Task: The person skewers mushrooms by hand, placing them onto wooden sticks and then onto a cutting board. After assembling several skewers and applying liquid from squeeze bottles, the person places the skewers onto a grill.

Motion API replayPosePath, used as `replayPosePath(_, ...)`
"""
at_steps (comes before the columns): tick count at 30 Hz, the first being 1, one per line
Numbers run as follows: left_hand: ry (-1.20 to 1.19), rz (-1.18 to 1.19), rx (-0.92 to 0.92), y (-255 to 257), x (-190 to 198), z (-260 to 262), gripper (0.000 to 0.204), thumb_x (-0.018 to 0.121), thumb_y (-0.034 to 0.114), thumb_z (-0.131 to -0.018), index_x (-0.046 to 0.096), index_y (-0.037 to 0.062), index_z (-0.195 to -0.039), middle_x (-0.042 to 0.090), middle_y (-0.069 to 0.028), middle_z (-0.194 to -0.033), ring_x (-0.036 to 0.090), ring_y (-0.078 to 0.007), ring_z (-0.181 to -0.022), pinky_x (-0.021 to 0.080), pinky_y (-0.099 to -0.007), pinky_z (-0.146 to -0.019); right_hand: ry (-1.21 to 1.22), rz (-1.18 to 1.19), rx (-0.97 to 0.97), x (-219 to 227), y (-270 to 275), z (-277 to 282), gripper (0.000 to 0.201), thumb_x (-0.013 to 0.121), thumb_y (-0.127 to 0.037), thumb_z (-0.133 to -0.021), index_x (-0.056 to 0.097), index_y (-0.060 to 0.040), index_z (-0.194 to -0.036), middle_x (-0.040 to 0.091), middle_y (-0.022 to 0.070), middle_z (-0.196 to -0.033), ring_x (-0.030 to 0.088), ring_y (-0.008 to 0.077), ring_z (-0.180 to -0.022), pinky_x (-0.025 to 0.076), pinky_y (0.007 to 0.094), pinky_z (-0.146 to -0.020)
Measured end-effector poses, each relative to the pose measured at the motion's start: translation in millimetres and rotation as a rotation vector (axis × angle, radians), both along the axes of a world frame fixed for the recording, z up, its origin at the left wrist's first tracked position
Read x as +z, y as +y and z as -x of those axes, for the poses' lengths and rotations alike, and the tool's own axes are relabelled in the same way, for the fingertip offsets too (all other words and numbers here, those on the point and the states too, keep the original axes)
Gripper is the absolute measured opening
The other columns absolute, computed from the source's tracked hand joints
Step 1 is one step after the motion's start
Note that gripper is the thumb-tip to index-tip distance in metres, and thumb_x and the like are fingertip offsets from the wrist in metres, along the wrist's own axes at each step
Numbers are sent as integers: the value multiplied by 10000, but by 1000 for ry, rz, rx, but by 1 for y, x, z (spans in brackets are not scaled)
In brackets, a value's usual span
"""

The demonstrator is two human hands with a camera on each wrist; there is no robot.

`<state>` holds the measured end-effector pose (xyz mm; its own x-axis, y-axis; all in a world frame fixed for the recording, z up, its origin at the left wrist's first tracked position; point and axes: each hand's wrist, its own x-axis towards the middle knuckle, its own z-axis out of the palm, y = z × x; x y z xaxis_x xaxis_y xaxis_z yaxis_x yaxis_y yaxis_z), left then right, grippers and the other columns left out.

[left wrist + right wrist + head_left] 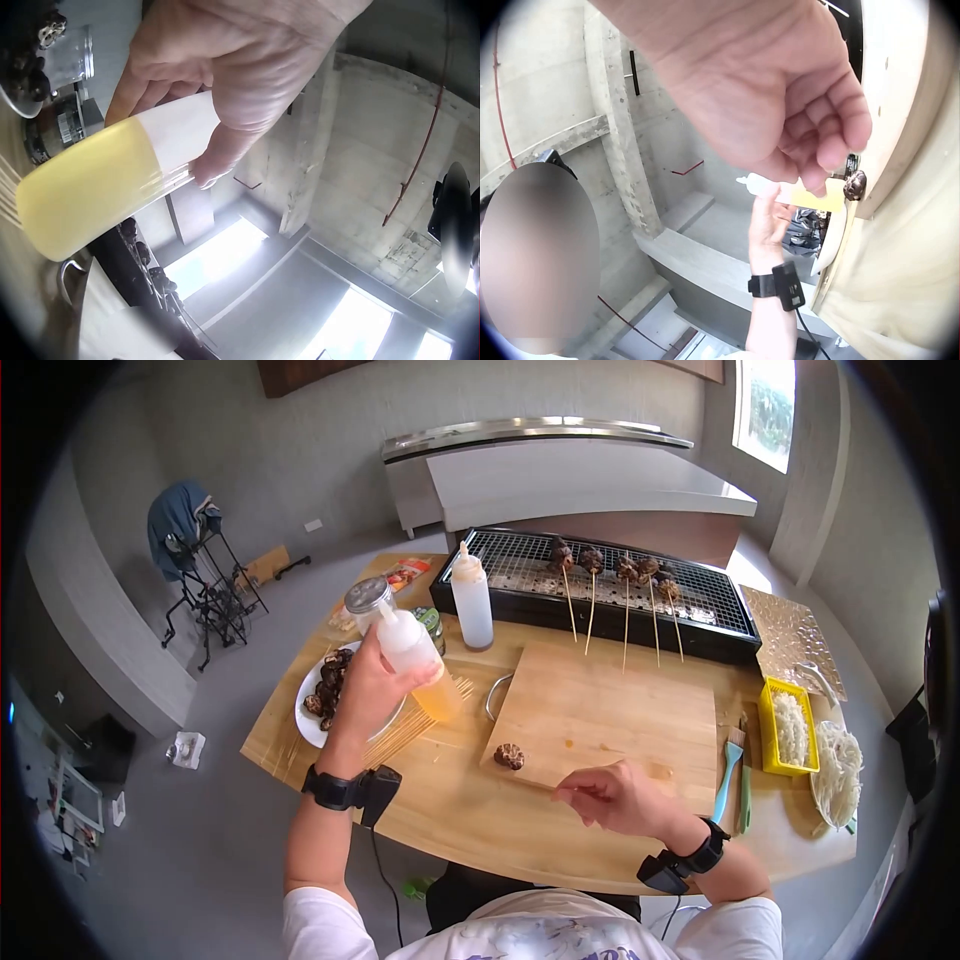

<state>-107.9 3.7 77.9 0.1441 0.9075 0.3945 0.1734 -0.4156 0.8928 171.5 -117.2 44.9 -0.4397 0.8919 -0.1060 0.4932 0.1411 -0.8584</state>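
From where I stand, the person's left hand [378, 682], left of centre in the head view, has its grip wrapped round a squeeze bottle [438, 700] of orange-yellow liquid. The bottle hangs tilted above the surface [450, 800], its nozzle toward the upper left and its base toward the lower right.

The right hand [618, 800] hovers over the near edge of the cutting board [610, 705], below the centre of the frame, its fingers loosely curled and its grip holding nothing. To its left, a single brown mushroom [509, 757] sits at the board's lower left corner.

Beside the left arm, a white plate [306, 712] bears more dark mushrooms [327, 692], and thin wooden sticks [398, 738] lie next to it. A second squeeze bottle [472, 605] stands upright at upper centre, just beside a black grill [500, 568] where skewers of dark pieces rest, sticks pointing toward the person. Toward the right edge I see a blue brush [729, 768] and a yellow basket [768, 732] of white strands [790, 726].
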Motion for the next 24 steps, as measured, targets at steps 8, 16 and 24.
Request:
replayPosePath(8, 127, -376, 237, 103, 50, 7, 458, 729, 88, -676, 462, 39, -1044, 595, -88, -956, 593, -186, -871, 474, -311, -773, 58, -165, 106, -25, -3, 17, 122, 535, -100, -804, 629, -72, -877, 582, 77, -602, 529, 183, -469, 432, 282, -477)
replayPosePath(16, 399, -353, 428, 174, 10, 5, 550, 776, 171, -586, 463, 74, -1027, 622, -123, -931, 612, -272, -873, 478, -356, -770, 92, -179, 180, -36, -7, 20, 138, 537, -85, -814, 626, -71, -919, 605, 58, -677, 520, 141, -490, 430, 254, -491)
replayPosePath(24, 501, -142, 491, 202, -20, 15, 653, 791, 207, -540, 442, 43, -1067, 609, -159, -972, 602, -296, -905, 474, -360, -796, 96, -241, 188, -49, -4, 21, 112, 548, -114, -791, 621, -69, -862, 593, 103, -627, 555, 249, -512, 445, 321, -481)
